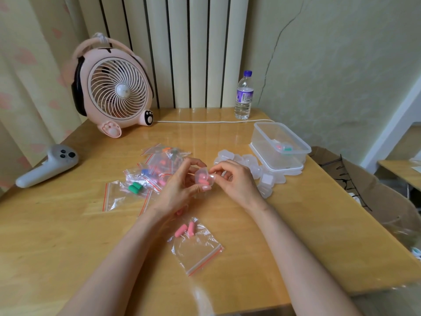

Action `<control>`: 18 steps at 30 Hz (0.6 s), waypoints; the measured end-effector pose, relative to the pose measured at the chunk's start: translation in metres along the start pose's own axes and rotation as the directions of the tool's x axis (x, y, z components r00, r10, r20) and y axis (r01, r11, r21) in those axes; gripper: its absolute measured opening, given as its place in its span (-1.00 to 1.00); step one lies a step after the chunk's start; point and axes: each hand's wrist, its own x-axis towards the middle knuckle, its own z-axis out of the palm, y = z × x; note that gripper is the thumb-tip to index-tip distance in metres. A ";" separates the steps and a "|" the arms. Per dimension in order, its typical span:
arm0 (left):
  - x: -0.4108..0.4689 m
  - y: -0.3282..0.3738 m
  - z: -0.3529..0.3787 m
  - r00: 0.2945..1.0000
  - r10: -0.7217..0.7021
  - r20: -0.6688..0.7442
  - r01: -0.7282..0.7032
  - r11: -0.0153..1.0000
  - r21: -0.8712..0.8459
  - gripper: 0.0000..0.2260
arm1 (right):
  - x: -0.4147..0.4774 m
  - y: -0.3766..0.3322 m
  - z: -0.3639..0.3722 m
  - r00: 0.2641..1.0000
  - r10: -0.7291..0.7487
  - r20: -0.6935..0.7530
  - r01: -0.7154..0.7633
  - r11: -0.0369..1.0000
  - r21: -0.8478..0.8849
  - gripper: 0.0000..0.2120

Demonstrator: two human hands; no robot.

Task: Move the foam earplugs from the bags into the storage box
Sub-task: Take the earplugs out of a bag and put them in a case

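Note:
My left hand [180,184] and my right hand [234,179] together hold a small clear case [203,178] with pink earplugs inside, above the middle of the table. My right fingers pinch its right edge. A zip bag [196,245] lies near me with two pink earplugs [185,229] at its top. A pile of zip bags [150,172] with green, blue, orange and pink earplugs lies to the left. The clear storage box [281,144] stands at the right and holds small cases with earplugs. Several empty small clear cases [250,165] lie beside it.
A pink desk fan [114,90] stands at the back left, its white cable [205,122] running along the table's far edge. A water bottle [244,95] stands at the back. A grey controller [47,165] lies at the left. A cardboard box [369,192] sits past the right edge.

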 end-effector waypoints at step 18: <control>0.001 0.001 -0.002 0.979 0.089 -0.182 -0.049 0.976 0.210 -0.73 | 0.000 -0.015 -0.004 0.958 0.216 0.190 -0.288 0.761 0.581 -0.72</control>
